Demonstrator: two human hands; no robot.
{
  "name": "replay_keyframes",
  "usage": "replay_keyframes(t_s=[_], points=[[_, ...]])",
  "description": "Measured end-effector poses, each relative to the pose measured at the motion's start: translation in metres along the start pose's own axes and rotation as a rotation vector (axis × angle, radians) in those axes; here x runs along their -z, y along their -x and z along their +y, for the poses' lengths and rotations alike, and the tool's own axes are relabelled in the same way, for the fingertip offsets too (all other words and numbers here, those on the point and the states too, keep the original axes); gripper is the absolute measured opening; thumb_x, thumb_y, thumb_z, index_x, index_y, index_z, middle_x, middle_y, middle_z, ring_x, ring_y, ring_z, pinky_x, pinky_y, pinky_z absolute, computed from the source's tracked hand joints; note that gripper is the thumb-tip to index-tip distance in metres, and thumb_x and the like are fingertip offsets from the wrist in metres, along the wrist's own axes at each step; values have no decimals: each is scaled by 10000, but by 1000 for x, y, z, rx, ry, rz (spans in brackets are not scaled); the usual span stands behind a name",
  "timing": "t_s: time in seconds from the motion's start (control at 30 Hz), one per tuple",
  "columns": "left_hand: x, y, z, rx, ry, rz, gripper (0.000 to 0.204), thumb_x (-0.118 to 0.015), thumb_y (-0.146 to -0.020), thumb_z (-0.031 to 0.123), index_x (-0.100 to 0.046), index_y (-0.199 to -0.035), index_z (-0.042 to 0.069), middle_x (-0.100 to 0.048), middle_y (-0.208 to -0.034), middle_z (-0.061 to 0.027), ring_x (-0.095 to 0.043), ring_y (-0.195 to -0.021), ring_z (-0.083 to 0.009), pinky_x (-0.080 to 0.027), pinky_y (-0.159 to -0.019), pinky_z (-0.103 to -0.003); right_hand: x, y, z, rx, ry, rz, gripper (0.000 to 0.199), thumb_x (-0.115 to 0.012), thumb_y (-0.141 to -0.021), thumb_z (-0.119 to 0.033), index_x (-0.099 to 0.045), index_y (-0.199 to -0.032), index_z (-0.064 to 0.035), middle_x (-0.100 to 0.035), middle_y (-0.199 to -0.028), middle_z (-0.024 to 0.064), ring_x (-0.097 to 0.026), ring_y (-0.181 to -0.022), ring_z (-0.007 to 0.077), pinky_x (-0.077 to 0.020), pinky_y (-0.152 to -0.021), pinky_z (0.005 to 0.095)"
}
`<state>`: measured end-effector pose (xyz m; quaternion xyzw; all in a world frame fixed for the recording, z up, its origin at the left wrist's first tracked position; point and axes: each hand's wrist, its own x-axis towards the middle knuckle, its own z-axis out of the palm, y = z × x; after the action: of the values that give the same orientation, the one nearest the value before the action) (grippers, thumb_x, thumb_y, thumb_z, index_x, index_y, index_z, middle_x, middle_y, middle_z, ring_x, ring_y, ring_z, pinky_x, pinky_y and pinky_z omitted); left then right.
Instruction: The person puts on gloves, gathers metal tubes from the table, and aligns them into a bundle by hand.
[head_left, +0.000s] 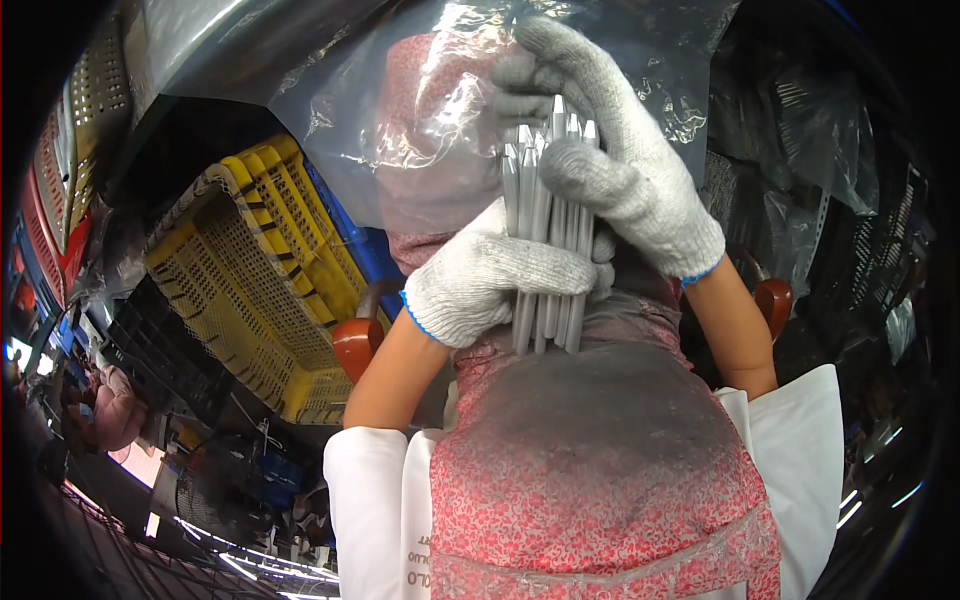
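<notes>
Upright over my lap stands a bundle of several slim silver-grey metal rods [540, 210] with bright tapered tips at uneven heights. My left hand [500, 275], in a white knitted glove, is closed round the lower part of the bundle, its thumb across the front. Beside the upper ends is my gloved right hand [630, 160]. Its thumb lies in front of the rods near the tips, while its other fingers stretch out apart behind and above them. Grey smudges darken the right glove's fingers. Whether the right palm presses on the rods is hidden.
A clear plastic sheet [330, 120] spreads beyond my hands, over red-patterned fabric. Yellow perforated crates [240, 270] stand at left, with a blue crate edge behind. Red-brown rounded armrest ends [357, 345] flank me. Plastic bags [820, 130] lie at far right. My patterned apron [600, 480] is smudged grey.
</notes>
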<state>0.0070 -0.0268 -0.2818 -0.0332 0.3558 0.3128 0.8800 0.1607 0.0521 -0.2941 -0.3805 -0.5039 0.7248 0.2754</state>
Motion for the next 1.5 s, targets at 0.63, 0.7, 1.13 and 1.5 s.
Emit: replay_keyframes(t_s=[0.63,0.7,1.13,1.5], points=[[67,3,8,-378,664,-280,677,-617,-842,368,-455,-1376,-16,-507,-1366,-215,-544,-1209,-363,-427,-1051,-512,18,23,19,-433,-922,39,387,-535,-998,-259,-526,-1308,-27,-615,-1168,85,-604,-1036,185,-531,-894,354],[72,9,12,-401,637,-271,629,-608,-850,359,-493,-1348,-9,-537,-1337,-207,-552,-1195,-359,-431,-1045,-512,18,22,12,-418,-999,-30,353,-559,-986,-223,-537,-1283,-33,-614,-1173,86,-610,-1031,203,-532,-900,361],[76,19,21,-465,498,-161,620,-594,-858,339,-490,-1340,-36,-556,-1305,-225,-573,-1175,-363,-479,-993,-522,10,25,-5,-378,-390,-11,625,-679,-863,-72,-399,-1410,38,-623,-1195,113,-630,-1011,135,-511,-894,282],[74,15,18,-507,510,-102,585,-609,-850,309,-517,-1317,-30,-564,-1284,-216,-593,-1135,-343,-496,-976,-508,-1,18,-17,-304,-66,0,567,-762,-821,-161,-515,-1291,41,-645,-1149,90,-605,-1040,126,-484,-938,285]])
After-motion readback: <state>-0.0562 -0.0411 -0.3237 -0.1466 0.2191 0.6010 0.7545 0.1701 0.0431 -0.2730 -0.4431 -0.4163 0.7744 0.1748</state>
